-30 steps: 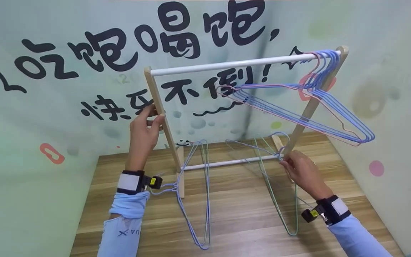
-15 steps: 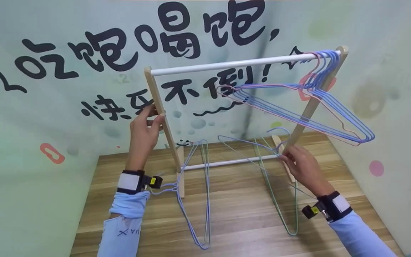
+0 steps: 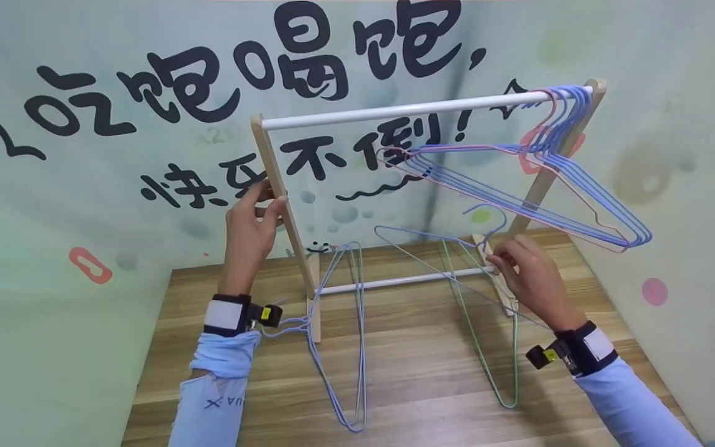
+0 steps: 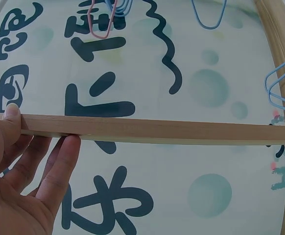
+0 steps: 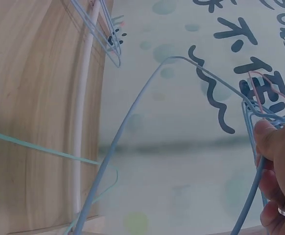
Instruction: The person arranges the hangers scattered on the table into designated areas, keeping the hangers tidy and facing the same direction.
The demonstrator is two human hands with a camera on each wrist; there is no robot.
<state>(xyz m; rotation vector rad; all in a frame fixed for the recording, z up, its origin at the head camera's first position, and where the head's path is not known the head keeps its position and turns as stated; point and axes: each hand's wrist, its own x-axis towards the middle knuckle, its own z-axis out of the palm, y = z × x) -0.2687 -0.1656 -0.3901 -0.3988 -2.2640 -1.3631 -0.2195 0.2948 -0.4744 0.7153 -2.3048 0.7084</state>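
My left hand (image 3: 251,226) pinches the left upright (image 3: 296,242) of a wooden rack between thumb and fingers; the left wrist view shows the thumb above this upright (image 4: 157,131) and fingertips under it. Low by the rack's right side, my right hand (image 3: 534,279) grips a blue wire hanger (image 5: 115,142) near its neck, its hook pointing up. Several blue hangers (image 3: 559,133) and a pink one hang bunched at the right end of the white top bar (image 3: 395,113).
Blue hangers (image 3: 364,354) stand at the rack's lower left, their hooks poking left past the upright. A green hanger (image 3: 516,360) is at the lower right. A white lower bar (image 3: 395,283) joins the feet. Lettered walls enclose the wood-grain surface (image 3: 419,397).
My right hand has risen slightly, lifting the blue hanger, whose hook now stands higher above the lower bar. The left hand keeps its place on the upright.
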